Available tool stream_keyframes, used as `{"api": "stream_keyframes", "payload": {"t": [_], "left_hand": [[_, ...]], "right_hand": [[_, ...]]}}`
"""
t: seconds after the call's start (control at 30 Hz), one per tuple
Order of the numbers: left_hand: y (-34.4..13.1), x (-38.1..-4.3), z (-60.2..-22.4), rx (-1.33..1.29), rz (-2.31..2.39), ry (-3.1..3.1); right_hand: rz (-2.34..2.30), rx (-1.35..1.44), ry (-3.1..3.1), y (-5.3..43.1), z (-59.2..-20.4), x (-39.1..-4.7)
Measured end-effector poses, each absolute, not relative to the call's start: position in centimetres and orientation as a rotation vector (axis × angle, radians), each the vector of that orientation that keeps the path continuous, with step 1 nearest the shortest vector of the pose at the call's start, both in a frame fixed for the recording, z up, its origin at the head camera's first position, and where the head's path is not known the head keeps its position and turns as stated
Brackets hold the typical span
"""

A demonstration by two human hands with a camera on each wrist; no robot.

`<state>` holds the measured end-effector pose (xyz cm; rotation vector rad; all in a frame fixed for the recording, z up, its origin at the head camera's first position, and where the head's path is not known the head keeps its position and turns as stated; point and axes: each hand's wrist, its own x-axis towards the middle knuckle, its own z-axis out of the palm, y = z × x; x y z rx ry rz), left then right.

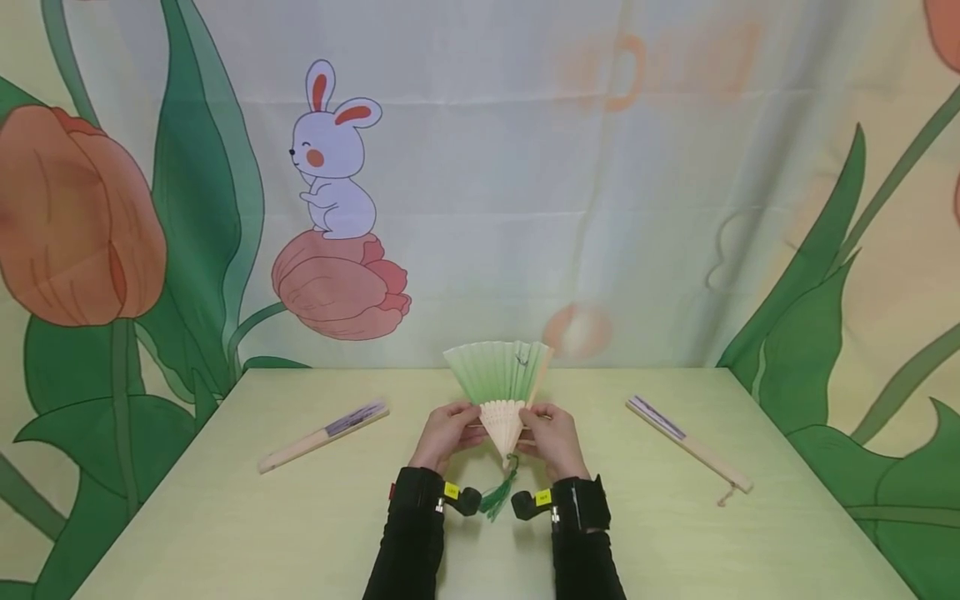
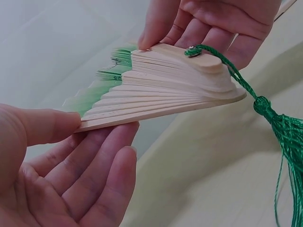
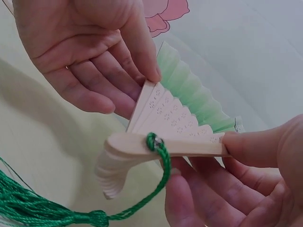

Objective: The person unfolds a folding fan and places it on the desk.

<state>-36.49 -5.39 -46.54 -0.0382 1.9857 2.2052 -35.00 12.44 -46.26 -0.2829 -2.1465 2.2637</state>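
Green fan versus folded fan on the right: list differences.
The green fan is partly spread; the folded fan is closed. The left hand and right hand hold the green fan; the folded fan lies on the table. The green fan has a bushy green tassel, the folded fan a thin cord. Both have pale sticks.

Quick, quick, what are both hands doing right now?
Left hand: pinching one edge of the light-green, wooden-ribbed folding fan.
Right hand: pinching the fan's other edge.

Head view looks down, nearer wrist views share the fan point(image 1: 501, 383)
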Motion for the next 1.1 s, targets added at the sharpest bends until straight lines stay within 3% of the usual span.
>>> {"api": "stream_keyframes", "payload": {"t": [1.1], "left_hand": [[-5.7,-37.2,-47.6,-0.069,2.264,1.944]], "right_hand": [[2.271,-0.329,-2.087,13.1,-46.4,-35.0]]}}
